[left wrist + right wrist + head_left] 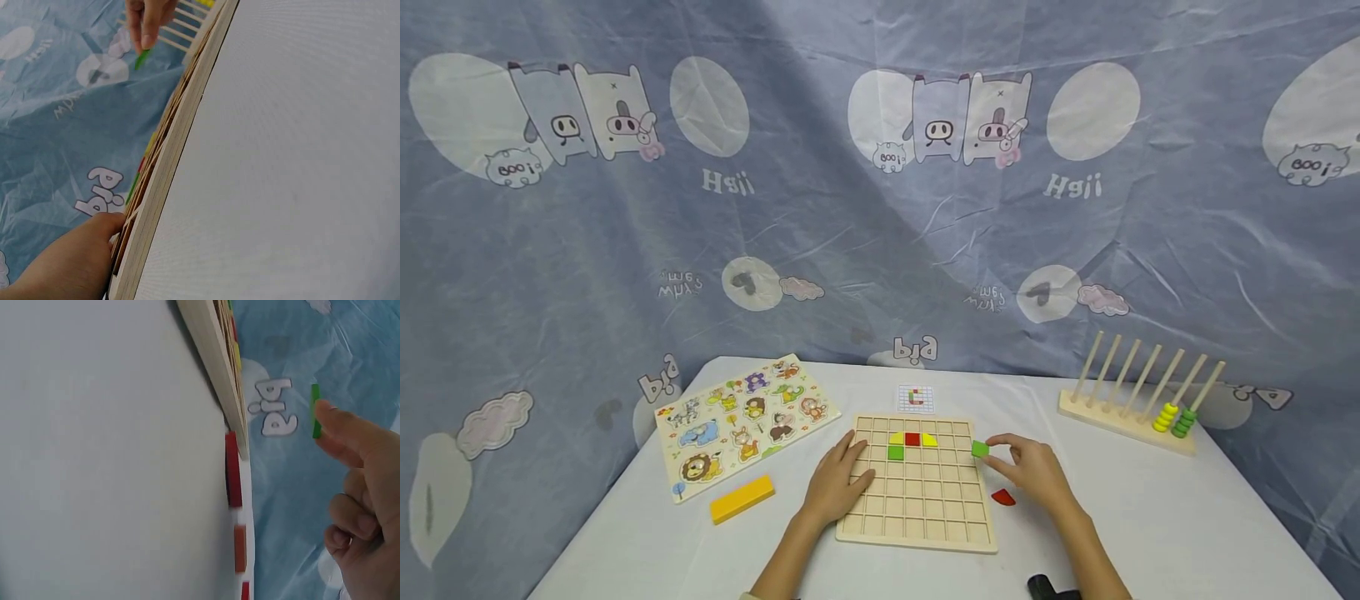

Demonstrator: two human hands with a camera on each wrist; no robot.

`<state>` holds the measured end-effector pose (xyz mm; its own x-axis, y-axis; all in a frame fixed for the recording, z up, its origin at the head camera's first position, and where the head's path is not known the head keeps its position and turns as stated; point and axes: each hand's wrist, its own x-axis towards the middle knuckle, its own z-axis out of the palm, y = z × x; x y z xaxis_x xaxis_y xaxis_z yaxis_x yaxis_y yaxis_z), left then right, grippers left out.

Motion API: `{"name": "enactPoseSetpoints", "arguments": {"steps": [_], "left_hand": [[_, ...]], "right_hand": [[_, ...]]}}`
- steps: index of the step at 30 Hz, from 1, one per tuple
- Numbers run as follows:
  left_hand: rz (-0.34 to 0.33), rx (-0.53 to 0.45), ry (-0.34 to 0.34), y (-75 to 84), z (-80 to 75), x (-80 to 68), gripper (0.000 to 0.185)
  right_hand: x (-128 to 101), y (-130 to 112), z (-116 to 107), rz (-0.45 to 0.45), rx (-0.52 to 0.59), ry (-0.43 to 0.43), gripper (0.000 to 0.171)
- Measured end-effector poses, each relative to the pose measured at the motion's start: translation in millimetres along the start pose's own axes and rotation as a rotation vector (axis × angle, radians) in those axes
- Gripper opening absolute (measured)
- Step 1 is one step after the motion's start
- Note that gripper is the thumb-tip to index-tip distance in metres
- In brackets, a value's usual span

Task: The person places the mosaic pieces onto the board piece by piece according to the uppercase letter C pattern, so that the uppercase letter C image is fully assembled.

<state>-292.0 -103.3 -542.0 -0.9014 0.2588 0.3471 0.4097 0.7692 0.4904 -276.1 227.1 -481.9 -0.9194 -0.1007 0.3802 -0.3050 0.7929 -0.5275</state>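
A wooden grid board (925, 508) lies on the table, and my left hand (835, 485) rests on its left edge with the fingers spread out. In the left wrist view the left thumb (106, 226) touches the board's side. Just off the board's right edge, my right hand (1036, 473) pinches a green square tile (980, 449) between thumb and fingers, held above the table. Set in the upper cells are a red square tile (912, 439), a yellow rounded tile (929, 440) on its right, another yellow tile (897, 437) on its left and a green square tile (896, 452) below that.
A red quarter-round piece (1003, 497) lies right of the board; the right wrist view also shows an orange piece (240, 549). Behind the board is a pattern card (916, 398). An animal puzzle (745, 421) and yellow box (742, 500) lie left, a peg rack (1123, 423) right.
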Motion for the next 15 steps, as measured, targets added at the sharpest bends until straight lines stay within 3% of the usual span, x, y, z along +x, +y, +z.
{"name": "enactPoseSetpoints", "arguments": {"steps": [7, 15], "left_hand": [[-0.001, -0.007, -0.002, 0.2, -0.1, -0.1, 0.054], [0.003, -0.002, 0.001, 0.0, 0.2, 0.0, 0.054]], "right_hand": [[6.0, -34.0, 17.4, -0.003, 0.015, -0.047, 0.028], [9.9, -56.1, 42.9, -0.028, 0.042, -0.074, 0.027]]}}
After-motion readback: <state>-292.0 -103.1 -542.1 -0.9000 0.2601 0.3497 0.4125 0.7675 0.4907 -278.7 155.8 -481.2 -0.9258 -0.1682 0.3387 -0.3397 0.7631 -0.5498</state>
